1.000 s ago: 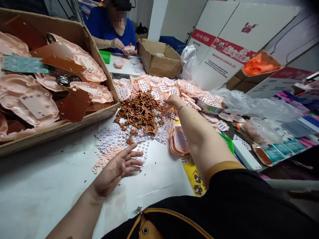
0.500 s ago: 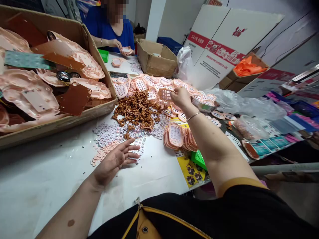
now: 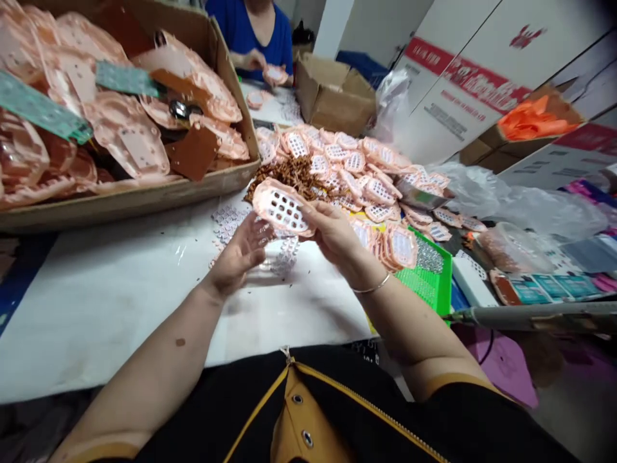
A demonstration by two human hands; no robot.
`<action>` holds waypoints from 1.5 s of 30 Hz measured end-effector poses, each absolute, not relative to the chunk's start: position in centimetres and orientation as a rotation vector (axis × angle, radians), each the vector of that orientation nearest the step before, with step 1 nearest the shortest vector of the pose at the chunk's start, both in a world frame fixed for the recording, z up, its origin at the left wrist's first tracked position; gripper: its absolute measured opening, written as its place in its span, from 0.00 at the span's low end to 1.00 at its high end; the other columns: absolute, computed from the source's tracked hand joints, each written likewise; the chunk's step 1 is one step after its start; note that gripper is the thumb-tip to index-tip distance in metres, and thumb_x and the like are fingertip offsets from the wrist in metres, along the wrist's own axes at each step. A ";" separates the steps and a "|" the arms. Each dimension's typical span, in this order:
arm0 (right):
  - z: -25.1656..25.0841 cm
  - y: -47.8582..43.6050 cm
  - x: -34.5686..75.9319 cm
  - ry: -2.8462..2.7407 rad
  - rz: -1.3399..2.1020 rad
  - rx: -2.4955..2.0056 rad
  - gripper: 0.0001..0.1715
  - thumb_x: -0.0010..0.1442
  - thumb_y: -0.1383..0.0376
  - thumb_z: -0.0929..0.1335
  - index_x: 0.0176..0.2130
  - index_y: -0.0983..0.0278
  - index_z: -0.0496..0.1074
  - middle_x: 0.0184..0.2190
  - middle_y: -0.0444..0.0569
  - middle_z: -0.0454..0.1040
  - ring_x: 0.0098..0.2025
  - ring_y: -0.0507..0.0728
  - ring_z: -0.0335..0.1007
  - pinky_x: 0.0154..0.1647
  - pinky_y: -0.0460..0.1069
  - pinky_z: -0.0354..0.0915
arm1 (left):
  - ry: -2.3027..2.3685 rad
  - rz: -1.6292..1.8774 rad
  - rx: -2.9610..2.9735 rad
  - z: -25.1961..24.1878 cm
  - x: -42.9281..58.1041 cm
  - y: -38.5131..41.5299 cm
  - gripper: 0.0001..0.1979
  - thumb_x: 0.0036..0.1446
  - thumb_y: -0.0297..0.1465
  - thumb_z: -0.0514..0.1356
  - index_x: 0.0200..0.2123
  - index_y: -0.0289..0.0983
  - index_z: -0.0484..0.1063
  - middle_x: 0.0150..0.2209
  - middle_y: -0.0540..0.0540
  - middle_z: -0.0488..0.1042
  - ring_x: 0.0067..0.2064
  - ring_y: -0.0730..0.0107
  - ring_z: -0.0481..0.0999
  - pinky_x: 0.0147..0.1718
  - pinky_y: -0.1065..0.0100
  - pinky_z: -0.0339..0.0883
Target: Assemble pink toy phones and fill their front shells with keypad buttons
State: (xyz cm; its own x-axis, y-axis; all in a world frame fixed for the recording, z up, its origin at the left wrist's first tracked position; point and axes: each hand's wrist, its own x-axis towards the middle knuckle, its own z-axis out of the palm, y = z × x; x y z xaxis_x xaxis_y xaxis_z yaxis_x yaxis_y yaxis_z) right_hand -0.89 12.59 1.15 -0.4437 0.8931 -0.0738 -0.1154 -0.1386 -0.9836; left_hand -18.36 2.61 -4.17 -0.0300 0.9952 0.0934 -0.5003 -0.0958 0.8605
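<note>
- Held pink panel (image 3: 283, 207): count one. Located above the white table (image 3: 144, 308), in front of the brown pieces (image 3: 296, 172).
- Its holed face is turned up and toward the wearer. Long axis slants from upper left to lower right across the view; the left end points away from the right hand. Which end is the panel's top: cannot tell.
- Right hand (image 3: 332, 235): one, pinching the panel's right end between thumb and fingers. Forearm reaches inward from the right; one bracelet (image 3: 372, 285) at the wrist.
- Left hand (image 3: 240, 253): one, fingers loosely spread and part curled, palm facing inward, just below the panel's left end. Blurred; contact with the panel cannot be told.
- Pink panel pile (image 3: 357, 161): one heap behind the hands, too overlapped to count.
- Standing panels (image 3: 402, 245): one row right of the right hand, beside the green basket (image 3: 447, 283); number unclear. One basket, silvery bits inside.
- Cardboard boxes on the table: two. Large box (image 3: 125, 199) at left, full of pink shells (image 3: 132, 138); smaller box (image 3: 332, 106) beyond the pile.
- Co-worker in blue (image 3: 250, 29) across the table: one, one pink part (image 3: 275, 74) in hand.
</note>
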 end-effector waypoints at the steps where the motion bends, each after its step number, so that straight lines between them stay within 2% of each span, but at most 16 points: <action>1: 0.1 10.9 -1.7 -1.333 1.776 -0.928 0.27 0.45 0.47 0.79 0.32 0.62 0.70 0.22 0.38 0.70 0.22 0.47 0.65 0.22 0.44 0.68 | 0.738 1.558 0.918 -4.0 -18.3 2.5 0.44 0.41 0.45 0.76 0.62 0.46 0.68 0.64 0.41 0.68 0.67 0.49 0.63 0.66 0.53 0.57; 4: -2.0 7.5 -3.3 -1.291 1.975 -0.893 0.27 0.48 0.45 0.77 0.31 0.61 0.68 0.23 0.38 0.71 0.22 0.47 0.65 0.22 0.45 0.69 | 0.681 1.594 0.921 -3.4 -18.5 1.9 0.41 0.40 0.41 0.77 0.59 0.44 0.70 0.60 0.40 0.72 0.68 0.46 0.62 0.62 0.52 0.63; 7: -2.4 7.3 -3.1 -1.407 1.904 -0.910 0.29 0.53 0.39 0.72 0.35 0.60 0.69 0.24 0.39 0.72 0.22 0.48 0.67 0.23 0.46 0.68 | 0.637 1.716 0.837 -2.2 -19.1 1.5 0.37 0.42 0.45 0.76 0.54 0.40 0.73 0.51 0.40 0.78 0.62 0.45 0.71 0.57 0.53 0.68; 9: -2.2 8.2 -2.2 -1.610 1.625 -0.983 0.27 0.58 0.41 0.69 0.39 0.61 0.70 0.26 0.41 0.74 0.25 0.50 0.70 0.27 0.46 0.67 | 0.572 1.814 0.772 -1.4 -19.6 1.5 0.32 0.47 0.49 0.72 0.51 0.39 0.74 0.46 0.43 0.81 0.53 0.51 0.78 0.53 0.55 0.72; 12: -2.2 8.9 -1.7 -2.139 1.047 -0.997 0.15 0.65 0.54 0.68 0.40 0.63 0.74 0.33 0.47 0.77 0.35 0.53 0.73 0.37 0.49 0.66 | 0.531 1.918 0.699 -0.8 -20.2 1.9 0.23 0.56 0.50 0.66 0.47 0.40 0.75 0.43 0.48 0.81 0.43 0.59 0.81 0.46 0.58 0.76; 13: -2.4 8.8 -2.1 -2.341 0.876 -0.949 0.12 0.67 0.58 0.67 0.40 0.64 0.75 0.35 0.49 0.77 0.37 0.54 0.73 0.39 0.50 0.65 | 0.548 1.942 0.678 -0.7 -20.3 2.0 0.21 0.58 0.50 0.64 0.46 0.40 0.75 0.42 0.49 0.81 0.42 0.60 0.81 0.44 0.59 0.76; 15: -2.9 8.1 -3.5 -2.686 0.593 -0.820 0.13 0.68 0.62 0.65 0.39 0.66 0.77 0.38 0.54 0.78 0.39 0.56 0.71 0.42 0.51 0.63 | 0.593 1.983 0.631 -0.8 -20.4 2.4 0.19 0.63 0.49 0.59 0.45 0.40 0.74 0.40 0.49 0.80 0.41 0.62 0.81 0.42 0.61 0.77; 18: -4.0 6.8 -5.9 -2.950 0.260 -0.683 0.18 0.70 0.61 0.63 0.38 0.70 0.77 0.37 0.59 0.78 0.38 0.60 0.69 0.40 0.53 0.61 | 0.640 2.030 0.539 -1.1 -20.4 2.7 0.20 0.65 0.49 0.56 0.43 0.39 0.73 0.39 0.48 0.79 0.40 0.63 0.81 0.40 0.64 0.77; 20: -4.7 6.4 -6.6 -3.010 0.121 -0.649 0.16 0.69 0.66 0.62 0.37 0.70 0.76 0.35 0.59 0.78 0.38 0.61 0.69 0.38 0.54 0.59 | 0.684 2.013 0.484 -1.1 -20.5 2.8 0.22 0.63 0.51 0.56 0.43 0.39 0.73 0.40 0.46 0.79 0.41 0.62 0.81 0.39 0.65 0.77; 22: -5.1 6.7 -6.2 -2.996 0.094 -0.669 0.15 0.68 0.70 0.62 0.36 0.68 0.77 0.34 0.58 0.78 0.37 0.60 0.70 0.37 0.54 0.59 | 0.720 2.002 0.438 -1.1 -20.6 2.9 0.23 0.62 0.53 0.57 0.42 0.40 0.74 0.40 0.45 0.79 0.43 0.61 0.81 0.39 0.65 0.78; 26: -4.6 7.7 -3.5 -2.590 0.344 -0.801 0.12 0.68 0.67 0.64 0.37 0.64 0.77 0.34 0.54 0.80 0.37 0.58 0.73 0.39 0.52 0.64 | 0.755 1.947 0.404 -1.5 -20.3 2.9 0.24 0.61 0.55 0.56 0.42 0.41 0.75 0.43 0.45 0.80 0.47 0.58 0.81 0.43 0.62 0.78; 30: -2.7 7.2 -1.9 -2.166 0.466 -0.745 0.11 0.69 0.64 0.65 0.40 0.58 0.78 0.37 0.49 0.81 0.39 0.56 0.76 0.42 0.53 0.70 | 0.690 1.794 0.505 -2.4 -19.4 2.7 0.25 0.57 0.55 0.61 0.45 0.40 0.76 0.45 0.44 0.80 0.52 0.52 0.79 0.47 0.58 0.77; 34: -1.7 6.2 -2.1 -2.268 0.345 -0.534 0.13 0.69 0.65 0.64 0.41 0.56 0.79 0.39 0.48 0.82 0.43 0.57 0.77 0.45 0.55 0.70 | 0.611 1.658 0.606 -2.9 -18.6 2.4 0.26 0.51 0.53 0.68 0.45 0.40 0.78 0.47 0.45 0.81 0.56 0.47 0.77 0.51 0.54 0.75; 37: -1.4 6.2 -2.1 -2.367 0.267 -0.395 0.13 0.69 0.65 0.64 0.42 0.58 0.78 0.41 0.48 0.82 0.45 0.56 0.76 0.48 0.55 0.70 | 0.602 1.598 0.641 -2.9 -18.6 2.2 0.28 0.52 0.54 0.66 0.46 0.39 0.78 0.48 0.42 0.81 0.59 0.44 0.75 0.53 0.52 0.73; 40: -1.0 6.7 -1.4 -2.449 0.221 -0.253 0.11 0.68 0.60 0.66 0.45 0.60 0.77 0.43 0.50 0.82 0.48 0.57 0.75 0.51 0.55 0.70 | 0.588 1.565 0.639 -3.1 -18.8 2.1 0.30 0.53 0.55 0.65 0.49 0.38 0.77 0.49 0.40 0.80 0.61 0.42 0.72 0.54 0.50 0.71; 45: -0.8 7.5 -0.3 -2.577 0.198 -0.191 0.13 0.67 0.56 0.67 0.47 0.56 0.77 0.46 0.50 0.81 0.52 0.60 0.74 0.55 0.60 0.68 | 0.577 1.478 0.617 -3.2 -18.9 2.0 0.31 0.50 0.56 0.66 0.47 0.38 0.77 0.48 0.39 0.81 0.60 0.42 0.73 0.55 0.48 0.71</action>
